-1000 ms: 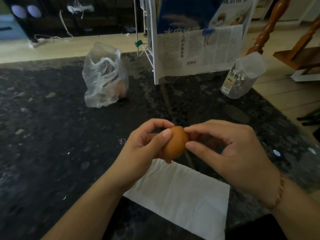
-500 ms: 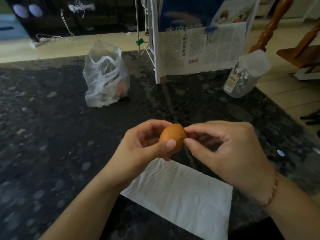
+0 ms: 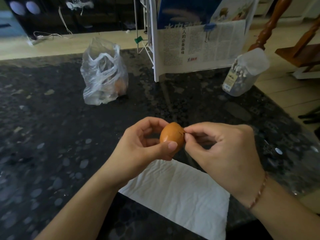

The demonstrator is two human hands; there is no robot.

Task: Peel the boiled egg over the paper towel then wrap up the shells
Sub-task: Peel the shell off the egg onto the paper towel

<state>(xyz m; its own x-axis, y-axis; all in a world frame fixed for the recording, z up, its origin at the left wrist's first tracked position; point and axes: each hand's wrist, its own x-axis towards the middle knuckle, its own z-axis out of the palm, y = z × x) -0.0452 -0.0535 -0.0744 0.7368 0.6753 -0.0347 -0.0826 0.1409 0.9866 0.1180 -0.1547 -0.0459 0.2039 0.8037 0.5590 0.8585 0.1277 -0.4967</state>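
2 hands on 1 egg, over 1 paper towel.

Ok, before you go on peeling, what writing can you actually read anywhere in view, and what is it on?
"人的必备品格", vertical headline on the newspaper clipped to the white rack.
Large pale characters on the blue page above it: partly hidden, not readable.
Newspaper body text and the small red logo: too small.
Label on the clear plastic jar: blurred.
Egg, paper towel, plastic bag: none.
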